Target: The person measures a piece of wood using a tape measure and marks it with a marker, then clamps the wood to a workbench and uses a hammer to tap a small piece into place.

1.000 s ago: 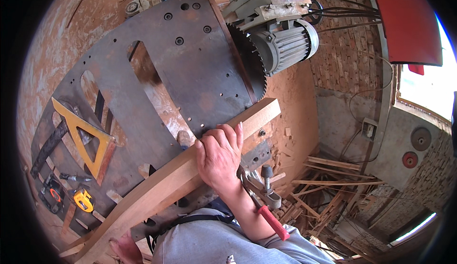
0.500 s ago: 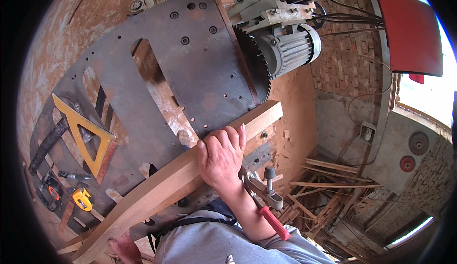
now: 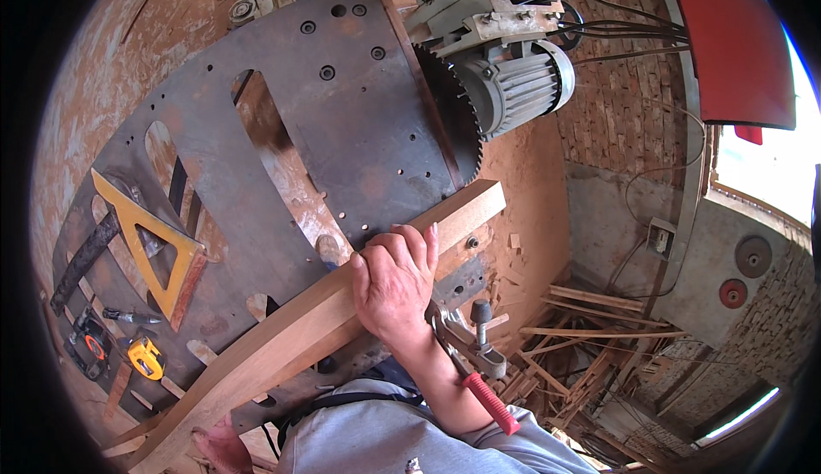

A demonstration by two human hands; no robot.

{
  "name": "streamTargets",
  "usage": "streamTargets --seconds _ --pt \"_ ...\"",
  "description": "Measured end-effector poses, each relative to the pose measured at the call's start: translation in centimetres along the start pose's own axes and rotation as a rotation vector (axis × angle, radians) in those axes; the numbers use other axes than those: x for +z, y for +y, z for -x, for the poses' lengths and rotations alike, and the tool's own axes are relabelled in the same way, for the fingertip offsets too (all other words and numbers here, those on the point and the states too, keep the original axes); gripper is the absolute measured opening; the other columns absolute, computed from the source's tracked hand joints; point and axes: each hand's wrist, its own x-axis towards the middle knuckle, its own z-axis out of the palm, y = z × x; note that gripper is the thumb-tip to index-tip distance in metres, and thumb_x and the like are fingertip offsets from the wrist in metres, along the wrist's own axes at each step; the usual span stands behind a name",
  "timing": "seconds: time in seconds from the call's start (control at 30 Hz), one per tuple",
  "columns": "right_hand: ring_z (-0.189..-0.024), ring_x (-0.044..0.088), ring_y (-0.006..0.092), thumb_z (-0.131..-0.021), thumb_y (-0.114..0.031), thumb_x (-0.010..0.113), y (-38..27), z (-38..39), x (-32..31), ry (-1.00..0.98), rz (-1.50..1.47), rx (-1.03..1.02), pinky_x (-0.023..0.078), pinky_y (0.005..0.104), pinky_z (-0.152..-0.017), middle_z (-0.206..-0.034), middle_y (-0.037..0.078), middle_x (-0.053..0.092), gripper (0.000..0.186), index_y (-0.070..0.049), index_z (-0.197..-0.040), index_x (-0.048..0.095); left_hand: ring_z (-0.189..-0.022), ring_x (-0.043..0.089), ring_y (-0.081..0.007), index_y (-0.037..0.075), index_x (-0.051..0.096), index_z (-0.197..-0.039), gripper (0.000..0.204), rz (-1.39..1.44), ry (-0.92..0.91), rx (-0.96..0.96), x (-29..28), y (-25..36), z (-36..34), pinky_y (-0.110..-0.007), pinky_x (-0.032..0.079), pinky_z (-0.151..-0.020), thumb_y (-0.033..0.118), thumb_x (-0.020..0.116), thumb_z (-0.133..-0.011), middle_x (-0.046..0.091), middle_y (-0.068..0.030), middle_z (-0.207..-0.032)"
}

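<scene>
A long, curved wooden beam (image 3: 282, 320) lies slantwise across the near side of a grey metal saw table (image 3: 214, 157). My right hand (image 3: 398, 286) is closed over the top of the beam near its squared right end, its fingers curled over the far edge. At the lower left, my left hand (image 3: 224, 447) holds the beam's near side, most of its fingers hidden by the wood. Just beyond the squared end stands a toothed circular saw blade (image 3: 457, 115); the wood appears close to its rim.
A motor (image 3: 526, 85) sits beside the blade. A clamp with a red handle (image 3: 492, 404) is by my right forearm. On the table's left lie a yellow set square (image 3: 154, 239), a yellow tape measure (image 3: 147, 358) and a pen (image 3: 130, 315). Wood offcuts (image 3: 590, 346) pile up at right.
The view has shifted very slightly. Both hands keep their places on the beam, and the beam shows no clear movement against the table.
</scene>
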Motion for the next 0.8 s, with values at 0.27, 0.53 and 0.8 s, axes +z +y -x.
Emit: streamTargets --seconds 0.27,0.53,0.8 --pt "-0.12 0.054 0.0303 -0.086 -0.017 0.069 0.1 0.2 0.1 0.035 -0.018 0.01 0.026 0.0558 -0.116 -0.103 0.005 0.065 0.007 -0.011 -0.087 0.067 -0.114 0.059 -0.033 -0.007 0.04 -0.116 0.02 -0.122 0.1 -0.026 -3.2 -2.6 -0.3 -0.045 0.042 -0.113 0.011 0.038 -0.107 0.058 -0.0275 -0.123" --pt "-0.12 0.054 0.0304 -0.085 -0.014 0.068 0.3 0.2 -0.2 0.053 -0.043 0.004 0.026 0.0557 -0.115 -0.104 0.005 0.065 0.006 -0.01 -0.088 0.067 -0.11 0.061 -0.0307 -0.01 0.039 -0.122 0.025 0.314 -0.013 0.0 -1.0 -0.1 0.2 -0.042 0.043 -0.109 0.01 0.041 -0.106 0.062 -0.0255 -0.114" --pt "-0.12 0.054 0.0306 -0.085 -0.014 0.068 0.3 0.2 0.2 0.059 -0.04 0.007 0.026 0.0559 -0.115 -0.104 0.005 0.065 0.005 -0.01 -0.088 0.066 -0.098 0.066 -0.0259 -0.012 0.041 -0.122 0.03 -0.71 0.132 -0.034 -1.0 -1.5 -0.3 -0.033 0.048 -0.099 0.007 0.053 -0.103 0.069 -0.0221 -0.097"
